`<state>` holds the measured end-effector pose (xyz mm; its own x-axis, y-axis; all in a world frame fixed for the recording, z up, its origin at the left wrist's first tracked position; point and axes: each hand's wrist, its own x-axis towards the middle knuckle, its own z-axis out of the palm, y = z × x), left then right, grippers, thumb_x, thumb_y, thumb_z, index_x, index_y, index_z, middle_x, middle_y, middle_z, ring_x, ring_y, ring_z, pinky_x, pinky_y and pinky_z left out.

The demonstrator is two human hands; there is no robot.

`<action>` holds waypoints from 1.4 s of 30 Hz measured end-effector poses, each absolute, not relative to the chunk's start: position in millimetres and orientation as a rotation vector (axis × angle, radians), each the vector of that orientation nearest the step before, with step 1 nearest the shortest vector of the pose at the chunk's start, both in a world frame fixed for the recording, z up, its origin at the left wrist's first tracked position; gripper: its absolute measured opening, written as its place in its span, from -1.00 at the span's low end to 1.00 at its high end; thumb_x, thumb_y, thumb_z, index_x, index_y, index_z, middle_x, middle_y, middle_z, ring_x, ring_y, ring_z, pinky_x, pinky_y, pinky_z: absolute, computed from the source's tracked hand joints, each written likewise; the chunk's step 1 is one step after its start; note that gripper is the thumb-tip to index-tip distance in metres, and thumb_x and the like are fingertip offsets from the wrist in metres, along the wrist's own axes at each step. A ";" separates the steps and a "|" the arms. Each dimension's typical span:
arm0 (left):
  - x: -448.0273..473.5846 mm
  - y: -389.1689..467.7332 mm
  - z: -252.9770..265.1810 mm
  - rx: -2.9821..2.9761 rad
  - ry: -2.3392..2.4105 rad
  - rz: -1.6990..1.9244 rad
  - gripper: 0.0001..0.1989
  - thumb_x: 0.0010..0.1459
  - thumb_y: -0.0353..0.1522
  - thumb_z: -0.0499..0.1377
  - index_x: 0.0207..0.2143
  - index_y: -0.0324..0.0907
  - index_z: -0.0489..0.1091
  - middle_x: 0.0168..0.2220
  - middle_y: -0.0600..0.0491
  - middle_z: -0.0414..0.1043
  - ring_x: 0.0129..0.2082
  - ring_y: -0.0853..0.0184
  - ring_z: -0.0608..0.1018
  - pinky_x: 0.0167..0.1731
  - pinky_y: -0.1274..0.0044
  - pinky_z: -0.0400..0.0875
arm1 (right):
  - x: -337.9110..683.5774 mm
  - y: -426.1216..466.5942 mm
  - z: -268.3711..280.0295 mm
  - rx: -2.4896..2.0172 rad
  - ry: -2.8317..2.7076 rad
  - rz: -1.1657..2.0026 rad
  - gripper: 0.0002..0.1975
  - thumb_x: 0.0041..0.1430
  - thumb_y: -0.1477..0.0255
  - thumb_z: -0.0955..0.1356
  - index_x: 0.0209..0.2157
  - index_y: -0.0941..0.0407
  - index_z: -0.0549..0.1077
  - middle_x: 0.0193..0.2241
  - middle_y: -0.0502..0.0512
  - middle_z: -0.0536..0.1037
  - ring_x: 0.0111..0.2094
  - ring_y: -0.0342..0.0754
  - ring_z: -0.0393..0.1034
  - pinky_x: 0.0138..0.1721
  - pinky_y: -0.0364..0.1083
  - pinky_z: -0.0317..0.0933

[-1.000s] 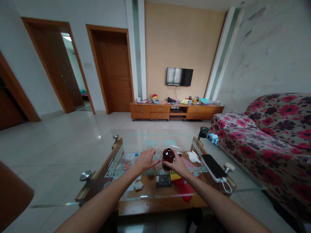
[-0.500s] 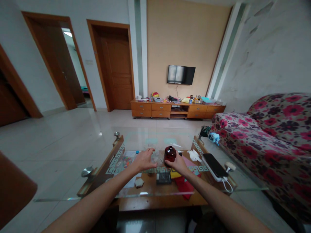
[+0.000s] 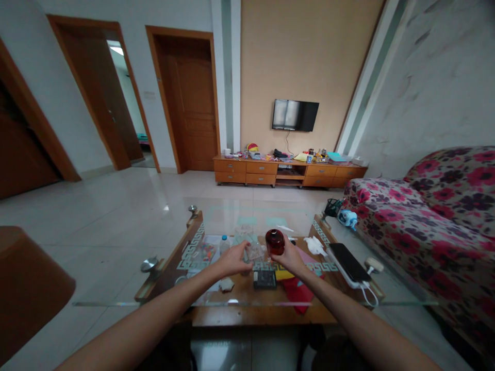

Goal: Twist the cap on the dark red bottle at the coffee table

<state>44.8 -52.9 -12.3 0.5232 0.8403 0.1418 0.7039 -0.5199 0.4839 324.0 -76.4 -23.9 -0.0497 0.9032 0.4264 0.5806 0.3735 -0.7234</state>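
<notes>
My right hand [image 3: 292, 256] is wrapped around the side of a dark red, glossy round bottle [image 3: 275, 243] with a small opening on top. It holds the bottle over the glass coffee table [image 3: 127, 303]. To the left, my left hand [image 3: 233, 258] has thumb and fingers apart in a curve. A clear, see-through container [image 3: 254, 251] is right beside those fingers; whether they touch it I cannot tell. Behind the left hand stands a small clear bottle with a blue cap [image 3: 224, 243].
A black box [image 3: 265, 280], a red cloth-like item [image 3: 299, 296] and a pale lump [image 3: 226, 284] show near the front. At the right lie crumpled white tissue [image 3: 315, 246] and a black phone on a white cabled block [image 3: 350, 262]. A flowered sofa [image 3: 421, 216] is beyond.
The view has shifted slightly. My left hand's fingers have drawn in toward the clear container. The red bottle stays in my right hand and looks slightly tilted.
</notes>
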 end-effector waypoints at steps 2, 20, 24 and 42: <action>42.9 -50.2 -12.9 2.399 1.251 0.503 -0.29 0.05 -0.07 0.37 0.21 -0.10 0.31 -0.01 -0.08 0.58 -0.05 0.00 0.63 -0.06 0.33 0.48 | 325.1 -77.4 -17.0 -1.280 -1.787 0.393 -0.20 -0.03 0.40 0.49 0.29 0.05 0.31 0.15 0.18 0.54 0.11 0.16 0.49 0.18 0.16 0.33; 34.4 -43.7 -19.9 2.460 1.259 0.449 -0.11 0.08 0.18 0.30 0.32 -0.06 0.27 -0.10 -0.11 0.61 -0.11 -0.06 0.65 -0.11 0.28 0.50 | 327.9 -79.3 -14.3 -1.427 -2.018 0.108 -0.19 0.01 0.50 0.46 0.34 0.01 0.30 0.13 0.20 0.47 0.15 0.19 0.37 0.20 0.14 0.27; 38.2 -45.1 -15.8 2.505 1.310 0.423 -0.16 0.08 0.13 0.30 0.29 -0.11 0.29 -0.17 -0.12 0.61 -0.13 -0.09 0.64 -0.15 0.28 0.47 | 333.4 -80.0 -12.7 -1.462 -2.032 0.084 -0.16 -0.01 0.53 0.44 0.35 -0.01 0.29 0.13 0.20 0.45 0.14 0.19 0.37 0.17 0.11 0.28; 53.5 -56.0 10.4 2.609 1.414 0.345 -0.30 0.04 0.14 0.28 0.10 -0.08 0.36 -0.14 -0.11 0.60 -0.11 -0.10 0.64 -0.16 0.26 0.48 | 341.1 -80.5 -0.7 -1.559 -2.185 -0.112 -0.17 0.03 0.55 0.41 0.36 -0.03 0.24 0.17 0.17 0.41 0.17 0.14 0.30 0.20 0.05 0.23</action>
<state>53.5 -56.0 10.4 0.5279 0.8397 0.1277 0.8042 -0.5425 0.2428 341.1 -80.5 -0.7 -0.2589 0.8775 0.4036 0.9142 0.3575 -0.1909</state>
